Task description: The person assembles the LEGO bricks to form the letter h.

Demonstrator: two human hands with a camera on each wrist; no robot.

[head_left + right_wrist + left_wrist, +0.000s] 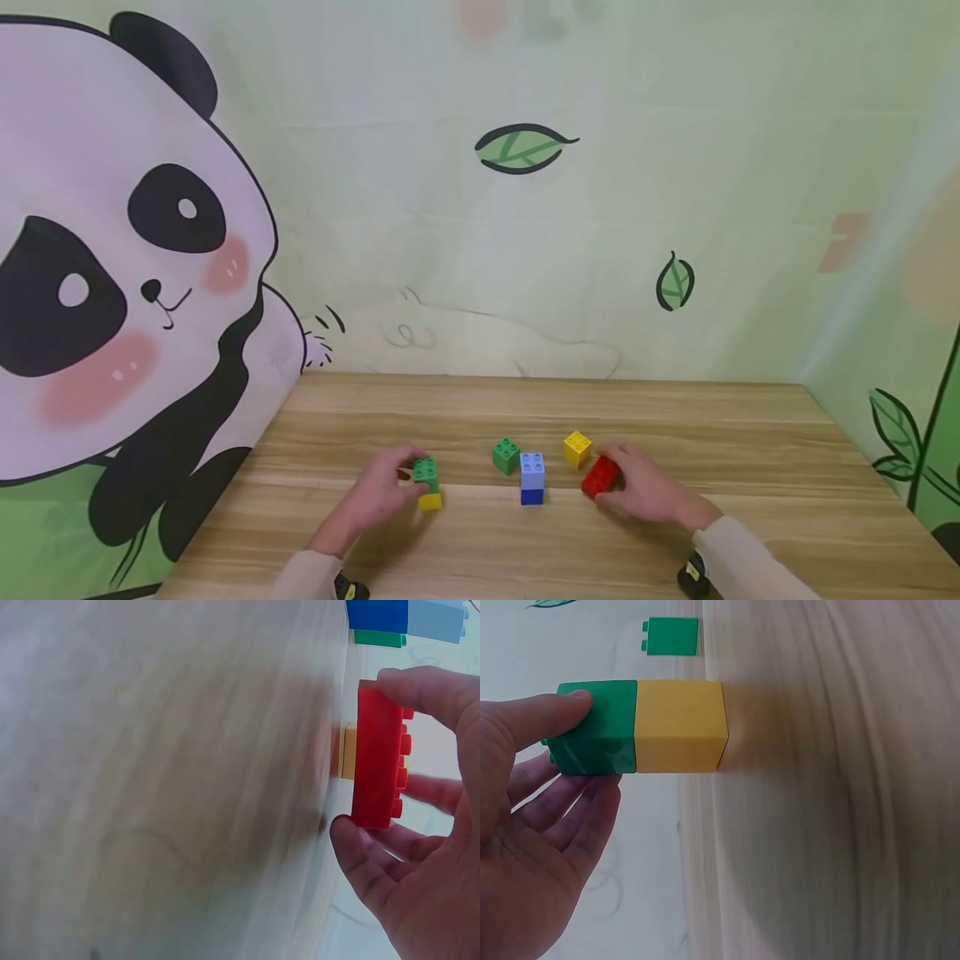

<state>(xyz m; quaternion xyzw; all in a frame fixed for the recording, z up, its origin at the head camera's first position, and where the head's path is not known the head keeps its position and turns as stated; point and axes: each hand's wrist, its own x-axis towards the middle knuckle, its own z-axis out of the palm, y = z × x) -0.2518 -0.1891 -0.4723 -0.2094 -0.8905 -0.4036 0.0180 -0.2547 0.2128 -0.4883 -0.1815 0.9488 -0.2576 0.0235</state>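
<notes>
On the wood-grain table (480,558), the step in hand looks like gathering and stacking blocks, with both hands busy. The person's left hand (381,493) pinches a green, studded plastic block (600,724) between thumb and fingers; a yellow, square-sided plastic block (681,716) is joined beneath it. The right hand (651,490) grips a red, oblong plastic block (377,757) by its 2 ends, studs up. I cannot tell whether either piece touches the wood. Between the hands stands a light-blue plastic block (532,472) on a dark-blue plastic block (532,497); a 2nd green block (506,457) sits just behind these 2, and a 2nd yellow block (577,448) just beyond the red. The next move probably calls for steady grips and lined-up studs.
</notes>
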